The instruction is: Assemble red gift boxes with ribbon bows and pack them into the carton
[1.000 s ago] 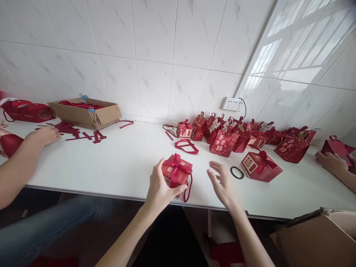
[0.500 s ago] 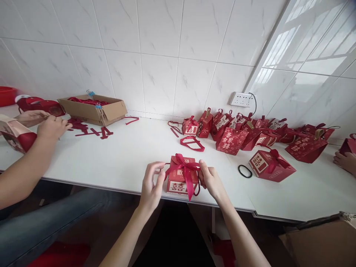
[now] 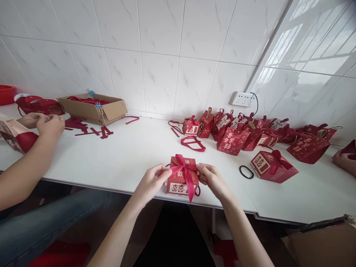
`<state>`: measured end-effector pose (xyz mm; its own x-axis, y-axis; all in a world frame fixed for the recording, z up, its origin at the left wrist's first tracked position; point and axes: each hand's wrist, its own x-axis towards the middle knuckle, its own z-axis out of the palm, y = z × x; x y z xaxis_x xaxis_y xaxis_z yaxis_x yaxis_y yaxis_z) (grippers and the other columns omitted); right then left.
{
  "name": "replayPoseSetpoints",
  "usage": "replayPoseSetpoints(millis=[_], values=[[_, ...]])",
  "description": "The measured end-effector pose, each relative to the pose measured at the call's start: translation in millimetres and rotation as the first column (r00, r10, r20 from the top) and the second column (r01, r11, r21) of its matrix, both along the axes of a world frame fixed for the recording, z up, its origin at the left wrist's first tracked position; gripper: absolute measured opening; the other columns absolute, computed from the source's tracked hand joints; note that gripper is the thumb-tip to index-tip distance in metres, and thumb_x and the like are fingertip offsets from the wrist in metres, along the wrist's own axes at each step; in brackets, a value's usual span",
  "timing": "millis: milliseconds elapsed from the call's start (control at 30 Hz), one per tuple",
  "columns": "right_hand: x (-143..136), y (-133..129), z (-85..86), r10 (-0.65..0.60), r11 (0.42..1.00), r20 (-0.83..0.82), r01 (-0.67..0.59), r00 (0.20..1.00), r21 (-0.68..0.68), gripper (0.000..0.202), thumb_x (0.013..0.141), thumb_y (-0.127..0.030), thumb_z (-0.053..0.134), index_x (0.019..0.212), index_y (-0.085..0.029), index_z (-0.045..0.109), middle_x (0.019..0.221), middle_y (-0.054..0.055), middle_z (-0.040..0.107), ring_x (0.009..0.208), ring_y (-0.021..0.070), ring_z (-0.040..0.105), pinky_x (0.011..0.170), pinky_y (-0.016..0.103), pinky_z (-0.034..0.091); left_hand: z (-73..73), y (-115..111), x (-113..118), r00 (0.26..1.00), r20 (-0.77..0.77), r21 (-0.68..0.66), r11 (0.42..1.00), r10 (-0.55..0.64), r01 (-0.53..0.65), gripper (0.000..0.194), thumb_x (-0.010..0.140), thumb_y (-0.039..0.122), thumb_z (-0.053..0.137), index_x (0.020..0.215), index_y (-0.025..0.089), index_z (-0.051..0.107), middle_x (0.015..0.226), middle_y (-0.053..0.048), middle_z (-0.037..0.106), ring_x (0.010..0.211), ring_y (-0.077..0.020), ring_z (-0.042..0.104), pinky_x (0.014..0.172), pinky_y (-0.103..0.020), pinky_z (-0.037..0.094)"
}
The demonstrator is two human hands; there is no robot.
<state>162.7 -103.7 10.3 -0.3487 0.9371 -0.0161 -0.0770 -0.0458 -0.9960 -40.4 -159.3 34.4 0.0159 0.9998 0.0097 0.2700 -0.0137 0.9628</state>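
A small red gift box (image 3: 181, 188) with white panels and characters stands at the table's front edge, straight ahead. Across its top lies a red ribbon bow (image 3: 189, 181), one tail hanging down the front. At the box's left side, my left hand (image 3: 152, 181) pinches the bow's left end between thumb and fingers. On the right, my right hand (image 3: 210, 178) is closed on the ribbon's right part, its lower fingers curled beside the box. A dark red cord (image 3: 198, 191) shows at the box's lower right.
Many red gift boxes (image 3: 233, 141) stand at the back right, with one larger box (image 3: 274, 167) and a black ring (image 3: 246, 172) nearer. A cardboard box (image 3: 93, 108) holds ribbons at the left. Another person's hands (image 3: 50, 125) work at far left; a hand (image 3: 344, 160) shows at far right.
My left hand has closed from a looser, spread pose onto the bow's left end. My right hand still grips the right part. The person's hands at far left have moved slightly.
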Motion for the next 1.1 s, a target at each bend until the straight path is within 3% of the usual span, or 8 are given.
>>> replayPoseSetpoints(millis=[167, 333, 533, 633, 767, 867, 967, 1100], values=[[-1.6, -1.9, -2.5, -0.015, 0.999, 0.031, 0.014, 0.999, 0.031, 0.043, 0.077, -0.055, 0.057, 0.057, -0.018, 0.047, 0.042, -0.009, 0.03, 0.042, 0.0062, 0.025, 0.046, 0.024, 0.02, 3.7, -32.0, 18.6, 0.979, -0.169, 0.06, 0.993, 0.113, -0.104, 0.032, 0.084, 0.048, 0.044, 0.066, 0.022, 0.045, 0.054, 0.004, 0.048, 0.051, -0.0122, 0.046, 0.052, -0.023, 0.036], [-4.1, -7.3, -2.1, -0.015, 0.999, 0.031, 0.014, 0.999, 0.029, 0.042, 0.078, -0.056, 0.055, 0.06, -0.018, 0.048, 0.037, -0.008, 0.034, 0.039, 0.0065, 0.027, 0.045, 0.024, 0.021, -16.8, -40.6, 34.1, 0.912, -0.281, 0.313, 0.927, 0.298, -0.206, 0.025, 0.083, 0.042, 0.047, 0.069, 0.022, 0.051, 0.072, 0.0, 0.055, 0.063, -0.0148, 0.054, 0.06, -0.024, 0.043], [-6.8, -7.7, -6.4, -0.017, 1.0, -0.004, 0.017, 1.0, 0.025, 0.042, 0.081, -0.055, 0.052, 0.061, -0.018, 0.049, 0.036, -0.008, 0.037, 0.037, 0.0069, 0.029, 0.047, 0.024, 0.025, -36.4, -27.0, 22.1, 0.998, -0.017, 0.069, 0.996, 0.055, -0.054, 0.033, 0.079, 0.046, 0.052, 0.059, 0.021, 0.047, 0.064, 0.0, 0.053, 0.061, -0.0161, 0.054, 0.06, -0.026, 0.044], [-4.4, -4.0, -8.6, -0.004, 1.0, -0.046, 0.005, 0.999, 0.018, 0.041, 0.081, -0.054, 0.053, 0.06, -0.018, 0.049, 0.036, -0.008, 0.036, 0.037, 0.0068, 0.03, 0.047, 0.024, 0.026, -19.9, -22.5, -8.1, 0.991, -0.073, -0.026, 0.993, -0.114, 0.113, 0.035, 0.076, 0.048, 0.057, 0.055, 0.019, 0.053, 0.056, 0.0, 0.054, 0.058, -0.0168, 0.053, 0.06, -0.026, 0.042], [-3.3, -0.4, -9.0, 0.017, 1.0, -0.06, -0.015, 0.998, 0.025, 0.041, 0.079, -0.053, 0.056, 0.06, -0.018, 0.049, 0.036, -0.008, 0.035, 0.038, 0.0067, 0.029, 0.045, 0.023, 0.024, 22.7, 8.2, -29.6, 0.97, -0.186, 0.205, 0.971, 0.16, -0.121, 0.042, 0.081, 0.053, 0.047, 0.056, 0.02, 0.052, 0.059, 0.0, 0.053, 0.058, -0.0149, 0.047, 0.058, -0.025, 0.037], [-5.3, 0.8, -9.1, 0.016, 0.999, -0.057, -0.014, 0.998, 0.031, 0.042, 0.078, -0.054, 0.056, 0.06, -0.018, 0.049, 0.036, -0.008, 0.035, 0.037, 0.0066, 0.029, 0.044, 0.024, 0.022, 43.4, 46.7, -15.0, 0.948, -0.298, 0.228, 0.973, 0.113, -0.044, 0.032, 0.074, 0.05, 0.058, 0.06, 0.021, 0.056, 0.064, 0.0, 0.057, 0.062, -0.0163, 0.051, 0.058, -0.024, 0.035], [-6.5, 1.6, -10.0, 0.012, 0.999, -0.049, -0.01, 0.999, 0.038, 0.043, 0.078, -0.057, 0.057, 0.06, -0.018, 0.049, 0.036, -0.009, 0.035, 0.037, 0.0063, 0.028, 0.044, 0.024, 0.023, 45.9, 74.3, 4.9, 0.92, -0.391, 0.133, 0.989, -0.004, 0.061, 0.034, 0.065, 0.051, 0.066, 0.053, 0.021, 0.055, 0.051, 0.002, 0.053, 0.046, -0.0145, 0.045, 0.048, -0.025, 0.029], [-5.4, 1.5, -11.6, 0.01, 0.999, -0.05, -0.008, 0.999, 0.04, 0.045, 0.077, -0.058, 0.057, 0.06, -0.018, 0.048, 0.037, -0.008, 0.036, 0.037, 0.0062, 0.028, 0.045, 0.024, 0.023, 37.7, 77.7, 11.1, 0.919, -0.388, 0.063, 0.992, -0.073, 0.106, 0.033, 0.065, 0.049, 0.066, 0.051, 0.021, 0.055, 0.045, 0.003, 0.05, 0.037, -0.0127, 0.039, 0.042, -0.026, 0.024]])
